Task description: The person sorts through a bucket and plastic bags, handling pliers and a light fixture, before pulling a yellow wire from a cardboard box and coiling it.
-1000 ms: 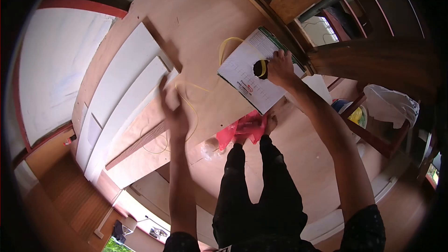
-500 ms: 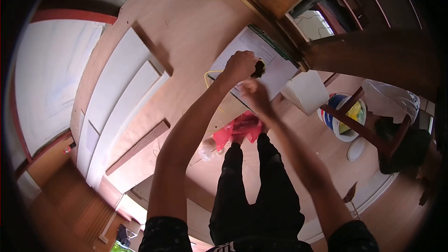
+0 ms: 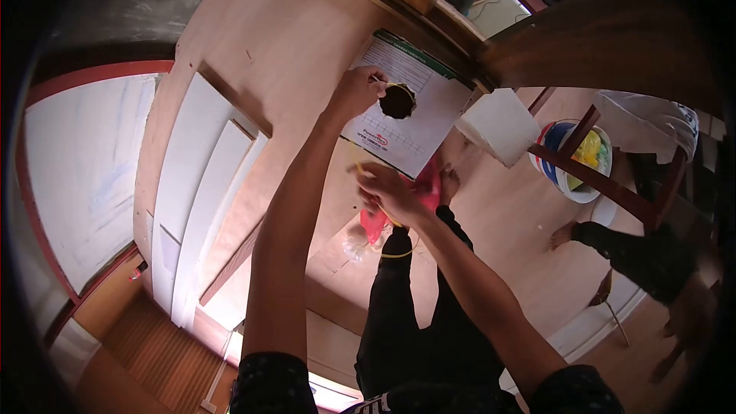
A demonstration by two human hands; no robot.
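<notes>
A white box [image 3: 429, 126] with a green edge and printed text lies on the floor, with a dark, ragged round hole [image 3: 398, 101] in its face. At the left rim of the hole, my left hand [image 3: 359, 92] pinches a thin yellow wire. Below the box's lower edge, my right hand [image 3: 389, 193] is closed round another stretch of the yellow wire [image 3: 396, 255], which loops down over my knee. Under the box and beside my foot lies a red plastic bag [image 3: 373, 224].
White boards [image 3: 201, 184] lean at the left. A white block [image 3: 500, 127] is right of the box, near a bucket [image 3: 576, 159] with yellow contents and a red-brown wooden frame [image 3: 594, 184]. Another person's leg [image 3: 629, 254] and hand are at the far right.
My right hand has moved down and away from the hole, drawing the yellow wire along. My left hand has shifted to the hole's left rim. The view has turned, showing more of the other person.
</notes>
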